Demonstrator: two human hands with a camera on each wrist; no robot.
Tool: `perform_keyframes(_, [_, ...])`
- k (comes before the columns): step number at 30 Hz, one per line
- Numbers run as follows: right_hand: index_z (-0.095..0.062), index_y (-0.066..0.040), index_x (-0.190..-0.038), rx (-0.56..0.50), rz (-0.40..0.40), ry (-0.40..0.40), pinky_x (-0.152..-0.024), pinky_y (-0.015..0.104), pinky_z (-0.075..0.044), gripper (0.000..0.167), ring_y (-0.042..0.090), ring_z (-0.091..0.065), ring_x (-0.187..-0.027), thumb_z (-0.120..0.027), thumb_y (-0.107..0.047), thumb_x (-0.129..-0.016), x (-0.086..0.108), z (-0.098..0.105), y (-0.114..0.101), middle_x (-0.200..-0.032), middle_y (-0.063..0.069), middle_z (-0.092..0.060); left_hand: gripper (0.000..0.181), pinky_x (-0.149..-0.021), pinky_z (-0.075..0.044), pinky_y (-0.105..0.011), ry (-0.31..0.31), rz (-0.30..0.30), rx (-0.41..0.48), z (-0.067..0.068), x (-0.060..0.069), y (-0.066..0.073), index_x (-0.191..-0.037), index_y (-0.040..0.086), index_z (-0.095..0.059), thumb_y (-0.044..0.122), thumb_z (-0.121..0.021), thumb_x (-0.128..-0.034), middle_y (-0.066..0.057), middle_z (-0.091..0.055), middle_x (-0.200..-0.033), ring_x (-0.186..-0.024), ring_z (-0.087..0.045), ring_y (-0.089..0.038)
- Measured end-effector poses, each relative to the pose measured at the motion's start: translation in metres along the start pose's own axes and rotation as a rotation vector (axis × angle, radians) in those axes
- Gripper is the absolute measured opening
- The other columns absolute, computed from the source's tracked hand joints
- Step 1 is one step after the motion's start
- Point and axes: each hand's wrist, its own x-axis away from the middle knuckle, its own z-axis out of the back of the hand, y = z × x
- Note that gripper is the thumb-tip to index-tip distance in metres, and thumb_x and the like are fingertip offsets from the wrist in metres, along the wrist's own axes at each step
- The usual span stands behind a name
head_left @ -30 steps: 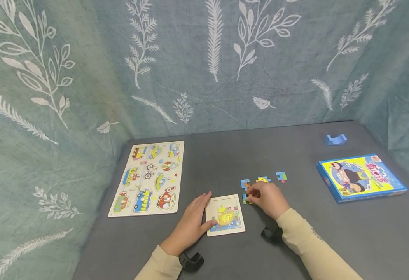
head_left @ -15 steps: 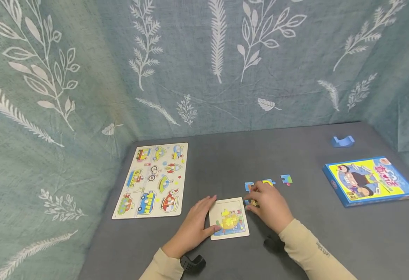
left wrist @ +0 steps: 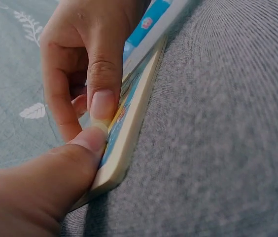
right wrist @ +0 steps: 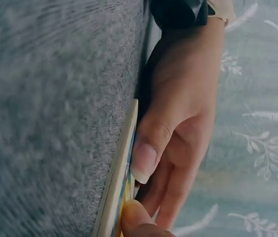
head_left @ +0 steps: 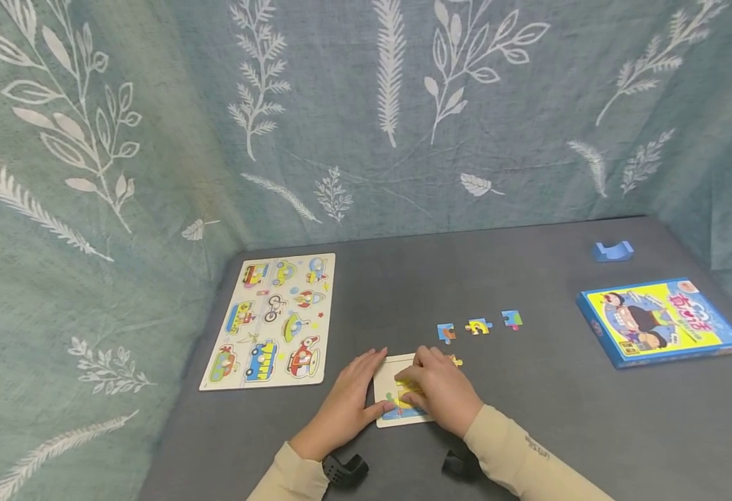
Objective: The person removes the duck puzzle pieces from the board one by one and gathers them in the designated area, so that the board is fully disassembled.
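A small square puzzle board (head_left: 383, 374) with a duck picture lies under both hands. The left hand (head_left: 344, 403) rests along its left side, fingers straight, with the thumb on its lower left. Over the board, the right hand (head_left: 444, 393) has thumb and fingers bent together around a mostly hidden puzzle piece. Both thumbs meet at the yellow part in the left wrist view, between the left hand (left wrist: 35, 182) and the right hand (left wrist: 89, 54). Another loose piece (head_left: 456, 361) shows partly beside the right knuckles.
Behind the hands lie three loose pieces (head_left: 446, 332), (head_left: 479, 326), (head_left: 512, 320). A larger vehicle puzzle board (head_left: 268, 320) is at the left. On the right are a blue-edged picture box (head_left: 660, 323) and a blue curved holder (head_left: 614, 252). A patterned cloth hangs behind the table.
The right hand has moved left from the loose pieces onto the board, uncovering the pieces behind. The left hand has stayed at the board's left side.
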Motion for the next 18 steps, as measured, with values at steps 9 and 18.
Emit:
perform_keyframes(9, [-0.077,-0.019,-0.108,-0.079,-0.003,0.058,-0.081,0.035,-0.054,0.034,0.015,-0.054,-0.092,-0.093,-0.016,-0.078,0.001,-0.005,0.002,-0.104,-0.002,-0.071,0.084,-0.121,-0.029,-0.064,0.001,0.0,-0.01,0.001,-0.001,0.001,-0.16,0.002,-0.038,0.024,-0.083,-0.0923,-0.021,-0.043,-0.16,-0.151,-0.034,-0.04])
perform_keyframes(18, [-0.076,-0.014,-0.121,-0.298,-0.031,0.079,-0.075,0.028,-0.056,0.034,0.008,-0.061,-0.086,-0.083,-0.006,-0.089,-0.001,0.009,0.007,-0.107,-0.002,-0.074,0.084,-0.12,-0.029,-0.064,0.007,-0.007,-0.021,0.001,-0.001,0.0,-0.16,0.002,-0.038,0.023,-0.083,-0.0929,-0.021,-0.043,-0.16,-0.151,-0.034,-0.041])
